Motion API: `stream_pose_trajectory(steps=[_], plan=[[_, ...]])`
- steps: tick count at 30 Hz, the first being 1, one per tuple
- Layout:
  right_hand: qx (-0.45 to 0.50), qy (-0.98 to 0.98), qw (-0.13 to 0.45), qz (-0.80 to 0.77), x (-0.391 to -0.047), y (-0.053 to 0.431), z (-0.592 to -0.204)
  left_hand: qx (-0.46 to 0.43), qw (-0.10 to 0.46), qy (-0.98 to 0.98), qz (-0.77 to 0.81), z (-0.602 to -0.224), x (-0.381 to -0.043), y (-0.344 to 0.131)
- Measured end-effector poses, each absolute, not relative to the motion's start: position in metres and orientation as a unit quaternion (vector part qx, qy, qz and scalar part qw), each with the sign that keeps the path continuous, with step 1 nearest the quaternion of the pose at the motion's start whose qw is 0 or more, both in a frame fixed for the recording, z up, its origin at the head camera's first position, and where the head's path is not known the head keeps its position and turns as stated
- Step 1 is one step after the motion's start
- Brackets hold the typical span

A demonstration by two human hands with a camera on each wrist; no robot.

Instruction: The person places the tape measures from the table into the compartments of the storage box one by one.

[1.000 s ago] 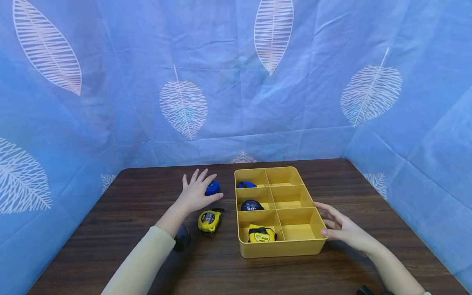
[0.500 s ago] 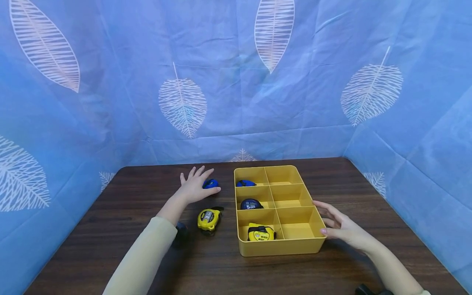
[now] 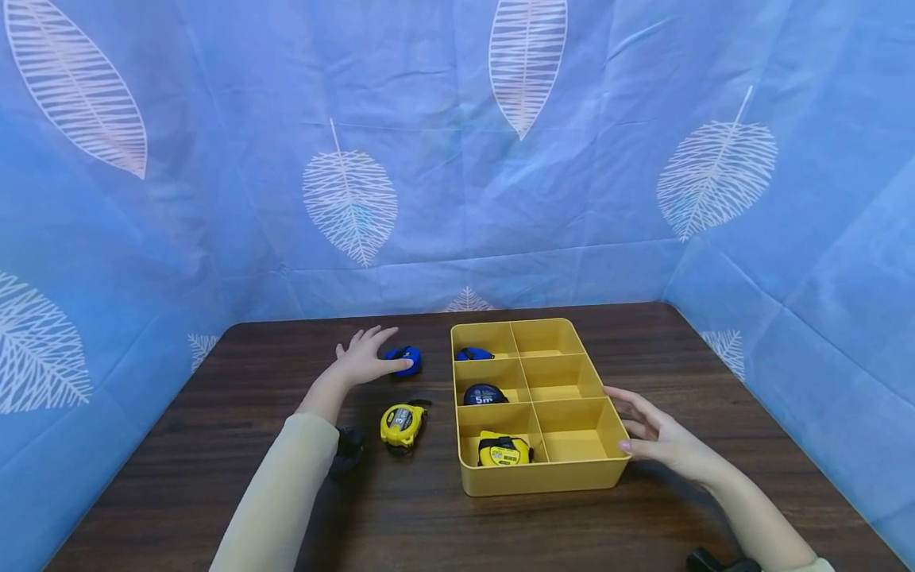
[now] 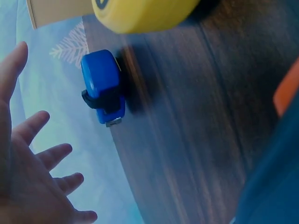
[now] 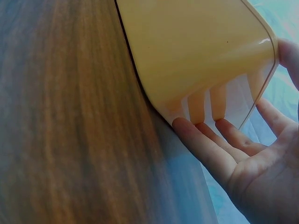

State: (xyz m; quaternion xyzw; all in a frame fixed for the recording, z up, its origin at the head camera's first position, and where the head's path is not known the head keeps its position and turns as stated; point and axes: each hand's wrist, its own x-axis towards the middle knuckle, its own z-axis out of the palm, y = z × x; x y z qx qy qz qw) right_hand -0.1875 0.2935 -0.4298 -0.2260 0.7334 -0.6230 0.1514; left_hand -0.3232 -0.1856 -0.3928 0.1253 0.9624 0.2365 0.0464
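Note:
My left hand (image 3: pixel 360 365) reaches over the table with its fingers spread, beside a blue tape measure (image 3: pixel 409 360). In the head view the thumb overlaps that tape; in the left wrist view the blue tape measure (image 4: pixel 103 84) stands apart from the hand (image 4: pixel 37 172), showing its black strap and metal hook. My right hand (image 3: pixel 661 441) holds the near right side of a yellow divided box (image 3: pixel 543 481), fingers against the outer wall and thumb at the rim. Its left compartments hold a blue tape measure (image 3: pixel 473 354), a dark blue one (image 3: pixel 484 394) and a yellow one (image 3: pixel 503 450).
Another yellow tape measure (image 3: pixel 402 425) lies left of the box. A dark rounded object (image 3: pixel 348 451) is partly hidden by the left sleeve. Something black (image 3: pixel 718 561) sits under the right forearm. Behind the brown table (image 3: pixel 286 373) hangs a blue leaf-print cloth (image 3: pixel 429 199).
My left hand has shifted left and slightly lower in view, uncovering more of the blue tape measure, with the thumb now overlapping it. The right hand keeps its place on the box.

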Motion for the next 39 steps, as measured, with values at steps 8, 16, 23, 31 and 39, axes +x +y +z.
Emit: stream_pose_trajectory(steps=[8,16,23,31,39], plan=[[-0.228,0.732,0.154,-0.623,-0.187,0.293,-0.430,0.100,0.030,0.954,0.280,-0.402,-0.331,-0.197],[-0.223,0.736,0.149,-0.621,-0.188,0.293,-0.430,0.077,0.039,0.953,0.291,-0.406,-0.336,-0.200],[-0.224,0.735,0.149,-0.622,-0.187,0.293,-0.430,0.075,0.055,0.961,0.261,-0.399,-0.337,-0.190],[-0.231,0.732,0.151,-0.623,-0.187,0.292,-0.428,0.062,0.089,0.973,0.203,-0.398,-0.336,-0.180],[-0.233,0.733,0.148,-0.622,-0.188,0.293,-0.430,0.056,0.096,0.975,0.192,-0.403,-0.336,-0.174]])
